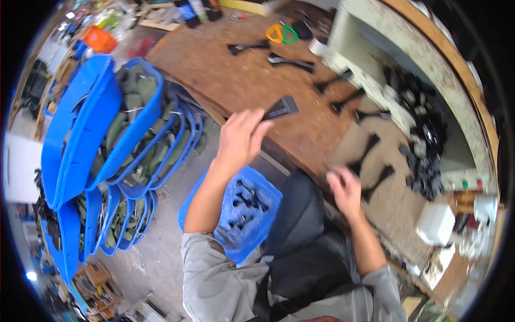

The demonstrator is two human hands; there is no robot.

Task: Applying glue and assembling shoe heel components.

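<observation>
left hand (238,140) is raised with its fingers pinched on a flat black plastic part (281,108) over the wooden bench (236,80). right hand (344,189) is blurry, can't tell its fingers. looks like early-to-mid going: several black parts (292,61) on the bench, more in the blue crate (257,228) below

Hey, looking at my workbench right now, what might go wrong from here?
The left hand pinches a flat black part only at its end, so it may slip and fall toward the blue bin or the floor. The right hand is blurred beside other black parts near the workbench edge; a quick sweep might knock them off.
</observation>
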